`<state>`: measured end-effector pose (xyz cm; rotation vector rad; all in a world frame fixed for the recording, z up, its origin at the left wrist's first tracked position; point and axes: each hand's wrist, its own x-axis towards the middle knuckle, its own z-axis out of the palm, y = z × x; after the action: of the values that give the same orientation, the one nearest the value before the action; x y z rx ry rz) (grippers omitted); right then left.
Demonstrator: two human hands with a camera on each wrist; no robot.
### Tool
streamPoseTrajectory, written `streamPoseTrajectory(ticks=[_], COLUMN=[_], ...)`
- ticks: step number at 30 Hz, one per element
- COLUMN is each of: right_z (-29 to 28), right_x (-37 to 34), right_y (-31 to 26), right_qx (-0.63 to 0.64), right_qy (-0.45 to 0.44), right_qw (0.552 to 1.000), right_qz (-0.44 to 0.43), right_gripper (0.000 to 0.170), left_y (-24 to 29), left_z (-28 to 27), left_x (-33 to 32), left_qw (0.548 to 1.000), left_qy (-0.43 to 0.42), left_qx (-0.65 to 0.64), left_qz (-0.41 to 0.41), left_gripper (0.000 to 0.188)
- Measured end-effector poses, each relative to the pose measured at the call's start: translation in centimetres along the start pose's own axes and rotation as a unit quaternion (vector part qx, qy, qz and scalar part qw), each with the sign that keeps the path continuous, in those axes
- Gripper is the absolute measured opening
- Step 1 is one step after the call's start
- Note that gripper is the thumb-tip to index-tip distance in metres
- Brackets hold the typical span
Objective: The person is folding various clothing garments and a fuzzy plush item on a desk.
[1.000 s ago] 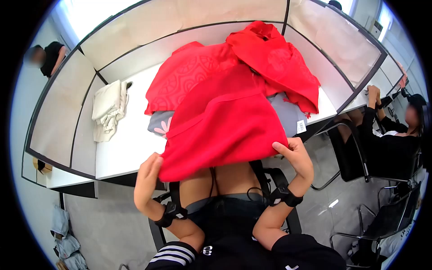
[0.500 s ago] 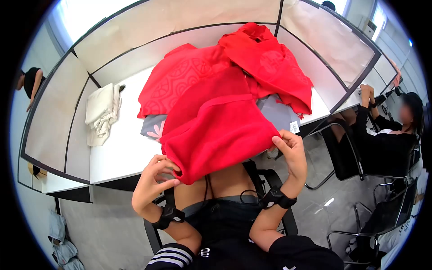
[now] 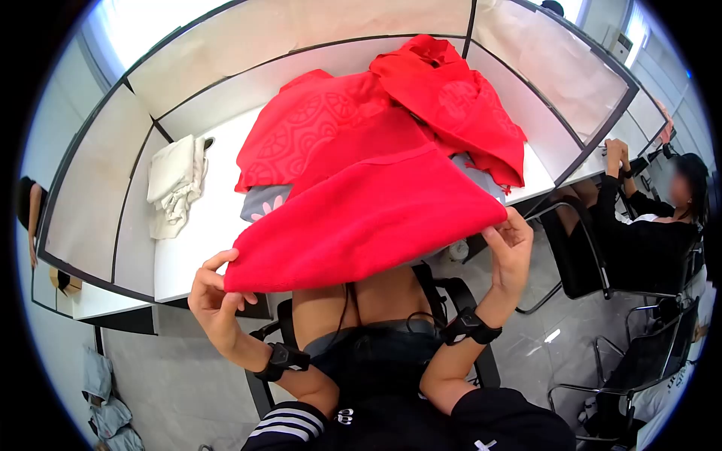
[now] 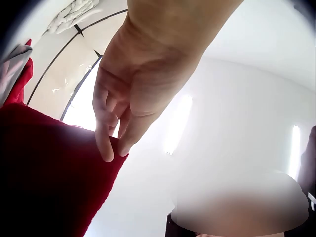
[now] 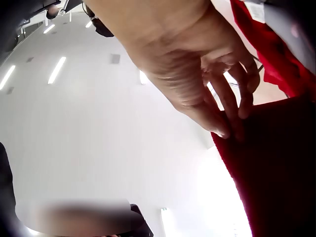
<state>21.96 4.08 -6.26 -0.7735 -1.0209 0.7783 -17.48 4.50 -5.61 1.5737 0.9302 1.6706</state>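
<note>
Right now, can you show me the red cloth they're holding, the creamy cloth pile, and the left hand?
Red cloth (image 3: 368,222): head view, middle of its held-up front part.
Cream cloth pile (image 3: 171,167): head view, its flat folded upper part.
Left hand (image 4: 143,84): left wrist view, on the palm.

Beige-panelled partitions (image 3: 301,45) ring your white table (image 3: 226,150), black chairs (image 3: 575,259) standing to its right on grey flooring (image 3: 173,368).
</note>
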Motion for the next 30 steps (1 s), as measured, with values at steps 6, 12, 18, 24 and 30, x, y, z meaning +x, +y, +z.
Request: streamPoseTrajectory(ticks=[6, 12, 18, 24, 30], right_z=[0.8, 1.2, 1.6, -2.3, -2.7], right_x=[-0.9, -1.5, -3.5, -3.6, -4.2], right_y=[-1.9, -3.8, -6.3, -6.8, -8.3], right_qx=[-0.029, -0.122, 0.038, 0.086, 0.203], right_qy=[0.038, 0.04, 0.117, -0.144, -0.356], right_qw=[0.995, 0.946, 0.932, 0.905, 0.824], right_qz=[-0.082, -0.298, -0.34, -0.39, -0.392], right_gripper=[0.013, 0.025, 0.017, 0.016, 0.018], left_y=[0.6, 3.0, 4.6, 3.6, 6.8], left_z=[1.4, 3.5, -1.9, -3.5, -1.4], left_x=[0.0, -1.3, -4.6, -4.6, -3.1], left_qw=[0.99, 0.934, 0.935, 0.912, 0.841], left_qy=[0.089, 0.273, 0.029, -0.093, -0.168], left_qx=[-0.031, 0.009, -0.25, -0.337, -0.407], left_qz=[0.106, 0.231, 0.251, 0.217, 0.313], left_gripper=[0.016, 0.033, 0.026, 0.022, 0.021])
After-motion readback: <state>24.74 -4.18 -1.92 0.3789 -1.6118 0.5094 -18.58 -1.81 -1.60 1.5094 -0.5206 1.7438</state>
